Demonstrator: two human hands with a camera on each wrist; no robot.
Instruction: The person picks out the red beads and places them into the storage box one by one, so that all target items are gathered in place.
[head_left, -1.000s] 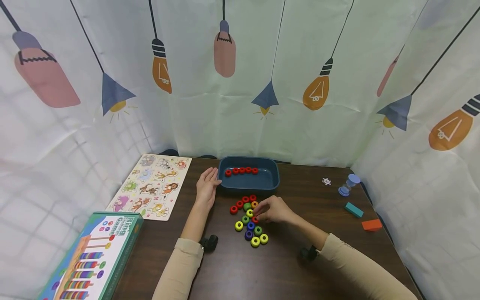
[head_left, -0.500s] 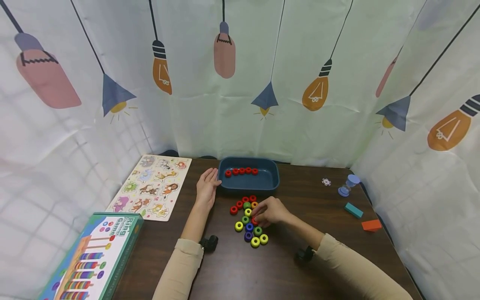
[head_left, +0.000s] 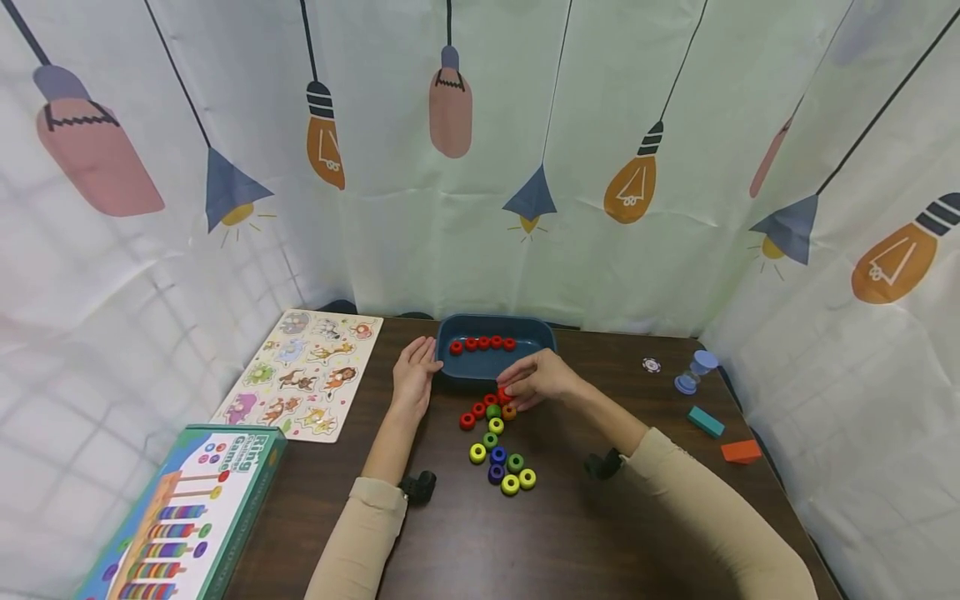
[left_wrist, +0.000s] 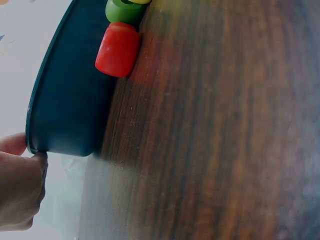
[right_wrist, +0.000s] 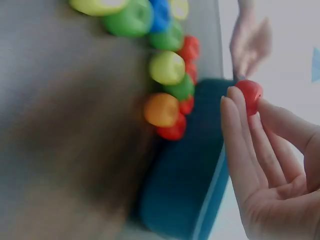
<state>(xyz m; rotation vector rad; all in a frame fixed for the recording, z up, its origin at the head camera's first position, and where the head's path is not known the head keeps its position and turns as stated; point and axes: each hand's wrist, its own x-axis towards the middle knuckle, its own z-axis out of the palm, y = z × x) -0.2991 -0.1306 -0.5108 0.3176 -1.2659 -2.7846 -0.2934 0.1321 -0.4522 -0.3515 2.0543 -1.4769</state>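
Against the left end of a dark blue tray (head_left: 536, 367) rests my left hand (head_left: 413, 379), its fingers fairly straight and its thumb at the near corner. The left wrist view shows the thumb (left_wrist: 40, 162) touching the tray's end near the rim. My right hand (head_left: 543, 379) pinches a red ring (right_wrist: 250, 96) between thumb and fingertips, just in front of the tray and above the table. Several red rings (head_left: 483, 342) stand in a row inside the tray. In front of it lie loose rings: red (head_left: 467, 422), green (head_left: 490, 441), yellow (head_left: 477, 453), blue (head_left: 498, 455) and orange (right_wrist: 161, 110).
At the left are an animal puzzle board (head_left: 300, 375) and a ring game box (head_left: 187, 508). On the right stand a blue hourglass (head_left: 695, 372), a poker chip (head_left: 651, 365), a teal block (head_left: 706, 421) and an orange block (head_left: 741, 452). A printed curtain (head_left: 480, 250) surrounds the table.
My right hand has lifted a red ring from among the loose rings and moved forward to the tray's front edge. The left hand stays at the tray.
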